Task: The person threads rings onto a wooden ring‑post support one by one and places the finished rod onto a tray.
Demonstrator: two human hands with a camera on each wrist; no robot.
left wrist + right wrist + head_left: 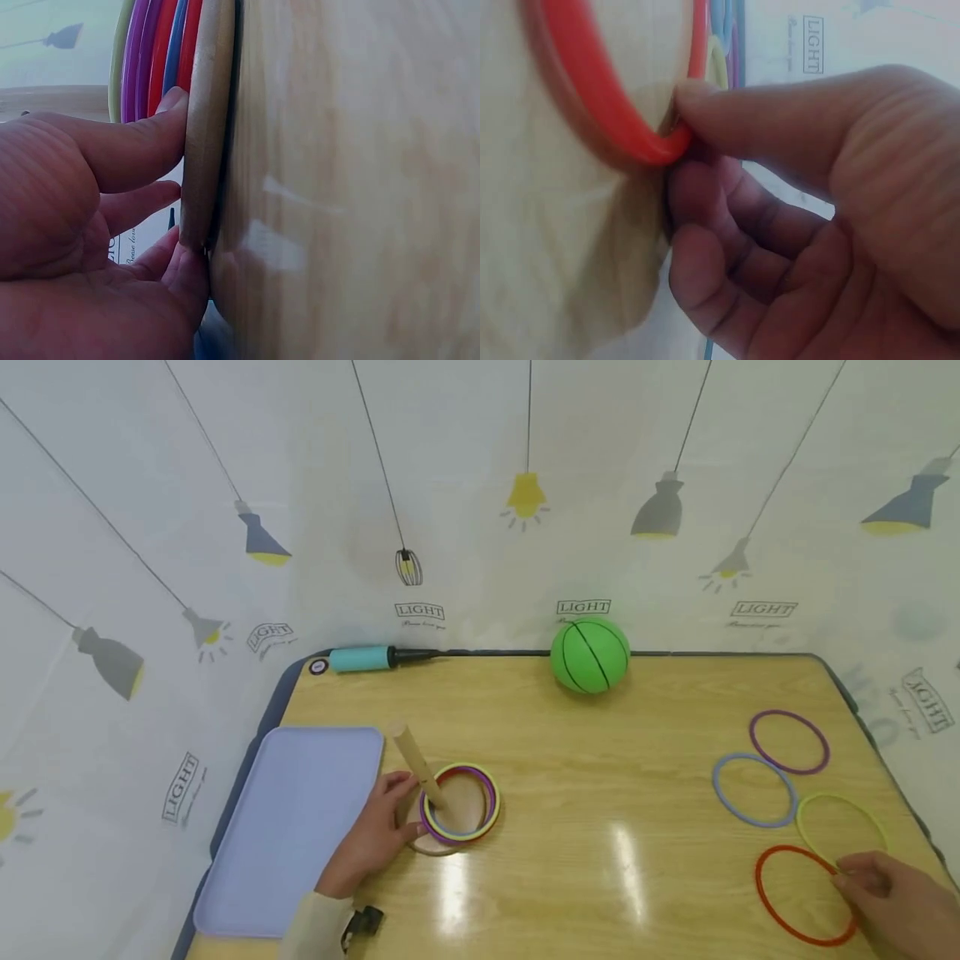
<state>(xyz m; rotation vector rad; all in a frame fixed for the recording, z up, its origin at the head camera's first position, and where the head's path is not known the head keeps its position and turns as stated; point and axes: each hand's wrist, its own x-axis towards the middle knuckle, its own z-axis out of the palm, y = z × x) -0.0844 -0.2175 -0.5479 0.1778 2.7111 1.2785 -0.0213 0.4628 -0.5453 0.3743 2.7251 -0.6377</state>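
Observation:
A wooden peg stand (411, 756) with a round base (206, 142) stands left of the table's middle. Several rings (495, 802) in yellow, purple, red and blue are stacked around its peg. My left hand (381, 828) holds the base's left edge, thumb and fingers spread along the rim; in the left wrist view the thumb lies close against the lower rings. At the right, my right hand (896, 897) pinches a red ring (763, 893) by its edge between thumb and fingers. In the right wrist view, that red ring (592, 90) is close to the tabletop.
Beyond the red ring lie a yellow ring (842, 795), a blue ring (716, 785) and a purple ring (787, 713). A lilac tray (292, 835) is at the left. Along the back are a green ball (590, 656) and a turquoise hand pump (362, 659), by the wall.

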